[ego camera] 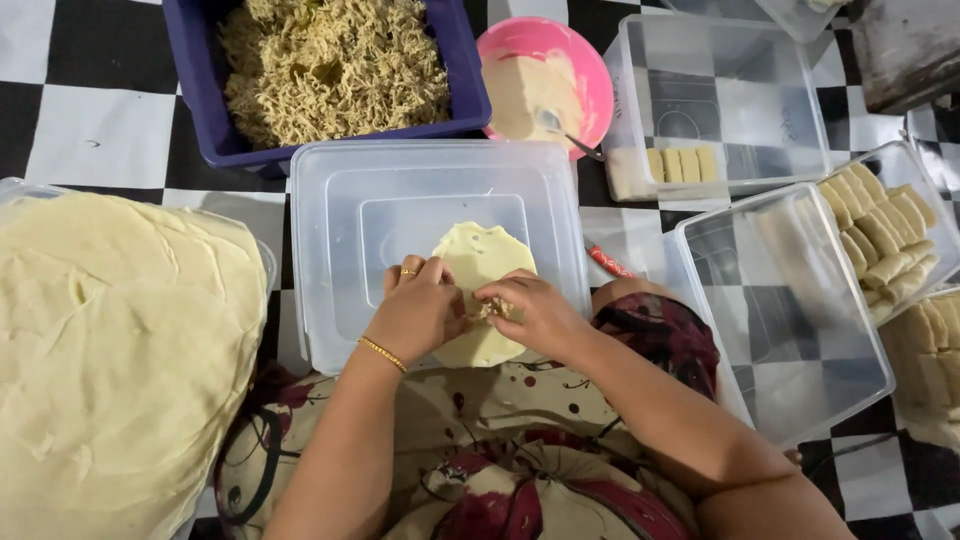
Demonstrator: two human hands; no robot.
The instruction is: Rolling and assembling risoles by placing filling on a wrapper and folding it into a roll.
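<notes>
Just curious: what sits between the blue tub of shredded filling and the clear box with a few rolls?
In the head view, a pink bowl of pale paste with a spoon in it.

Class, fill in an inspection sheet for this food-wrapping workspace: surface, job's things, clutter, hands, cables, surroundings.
Surface: black-and-white checkered floor.
Job's things: round wrapper with a pinch of filling, lying on an upturned clear container lid.
Clutter: blue tub of shredded noodles, pink bowl of paste, wrapper stack, clear boxes of finished rolls.
Hands: left hand and right hand both pressing on the wrapper.
Cables: nothing seen.
Surroundings: person's patterned clothing.
</notes>
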